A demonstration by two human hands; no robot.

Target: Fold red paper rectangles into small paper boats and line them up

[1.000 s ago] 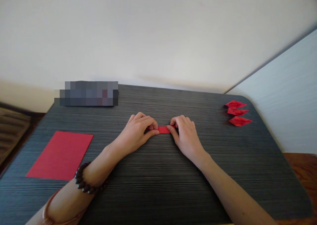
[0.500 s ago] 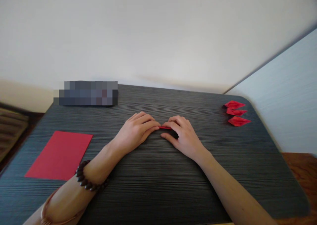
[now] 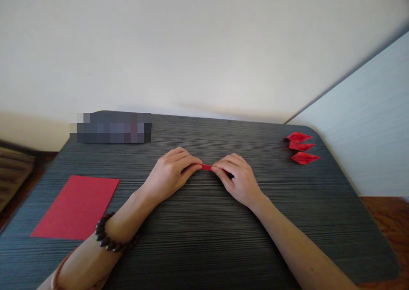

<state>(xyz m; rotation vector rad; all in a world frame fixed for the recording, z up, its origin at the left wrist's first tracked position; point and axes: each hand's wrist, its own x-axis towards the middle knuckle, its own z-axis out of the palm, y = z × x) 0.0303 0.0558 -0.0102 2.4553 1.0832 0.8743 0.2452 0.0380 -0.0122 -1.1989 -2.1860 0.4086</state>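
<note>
From my end of the feed, the lower left of the frame shows a flat rectangular sheet of red paper (image 3: 75, 207). It lies on the dark, finely striped surface (image 3: 204, 247), well apart from the hands. I judge it sits there to be within reach yet out of the way of the forearms. Just right of it, a bracelet of dark round beads (image 3: 107, 239) circles the left wrist.

Toward the centre, the left hand (image 3: 171, 175) rests knuckles-up, fingers curled in. Its thumb and forefinger are closed on the left end of a narrow folded strip of red paper (image 3: 206, 167). The strip sits at the middle of the frame, low over the surface and mostly hidden by fingertips. I cannot tell whether it touches the surface.

The right hand (image 3: 239, 177) mirrors the left, pinched shut on the strip's right end. Gripping both ends, I reckon, stops the thin paper from springing open or sliding.

At the upper right, three small pointed pieces of folded red paper (image 3: 300, 147) lie in a close column near the surface's rounded corner. They are probably set that far off so they are not knocked.
</note>
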